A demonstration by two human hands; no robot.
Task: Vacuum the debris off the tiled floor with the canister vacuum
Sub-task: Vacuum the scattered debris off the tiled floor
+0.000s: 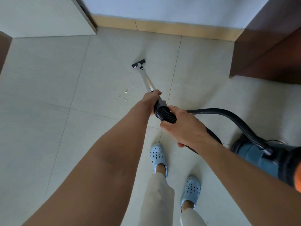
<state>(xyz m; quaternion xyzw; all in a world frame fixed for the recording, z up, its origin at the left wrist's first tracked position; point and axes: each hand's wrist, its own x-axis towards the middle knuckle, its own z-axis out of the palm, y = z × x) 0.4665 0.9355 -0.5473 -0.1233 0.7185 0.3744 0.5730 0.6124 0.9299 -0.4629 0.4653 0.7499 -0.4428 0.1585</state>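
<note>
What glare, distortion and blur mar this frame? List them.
Head view: wide-angle bending curves the baseboard and stretches the forearms; a bright glint sits on the metal wand; soft, even daylight casts only faint shadows on the tiled floor; the debris is small and slightly soft.

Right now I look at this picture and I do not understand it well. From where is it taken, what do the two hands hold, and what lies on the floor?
The camera sits on the person's head, looking down. The left hand grips the metal wand; the right hand holds the ribbed black hose. The nozzle rests on the tiled floor, beyond small scraps of debris. The blue canister vacuum stands at the right.
</note>
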